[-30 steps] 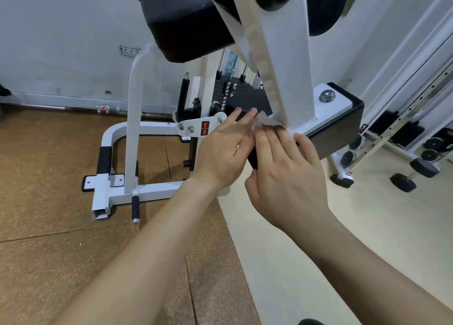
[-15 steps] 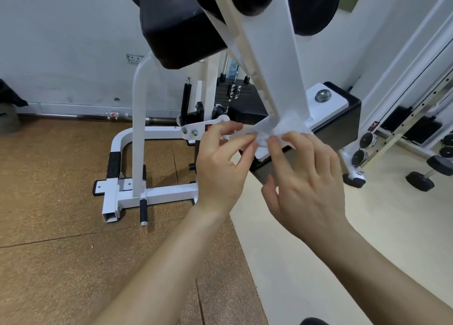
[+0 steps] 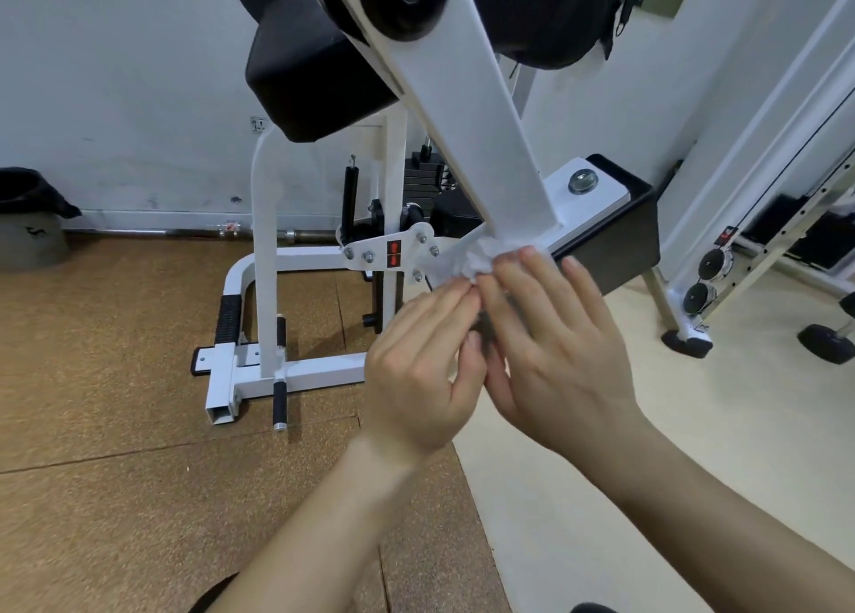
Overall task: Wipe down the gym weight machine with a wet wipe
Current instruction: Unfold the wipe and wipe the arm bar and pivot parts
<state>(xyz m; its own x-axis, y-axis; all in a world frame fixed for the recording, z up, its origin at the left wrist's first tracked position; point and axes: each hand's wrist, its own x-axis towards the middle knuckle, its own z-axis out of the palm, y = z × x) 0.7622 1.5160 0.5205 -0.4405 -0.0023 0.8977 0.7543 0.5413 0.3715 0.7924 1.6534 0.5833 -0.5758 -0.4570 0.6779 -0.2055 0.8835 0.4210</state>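
A white weight machine (image 3: 481, 117) with black pads rises in front of me, its slanted white arm running down to a joint above a black seat (image 3: 615, 238). A crumpled white wet wipe (image 3: 467, 261) lies against the foot of that arm. My left hand (image 3: 421, 362) pinches the wipe's lower edge with its fingertips. My right hand (image 3: 555, 349) has its fingers stretched out, the tips on the wipe and the joint. The wipe's lower part is hidden behind both hands.
The machine's white base frame (image 3: 263, 372) with black footplates stands on brown cork flooring at left. A barbell (image 3: 185, 233) lies along the wall. A grey bin (image 3: 27, 228) sits far left. A white rack with dumbbells (image 3: 828, 339) stands at right on pale flooring.
Both hands have dropped slightly lower on the arm's joint, and the wipe has gone from spread flat under the fingers to bunched up between the fingertips.
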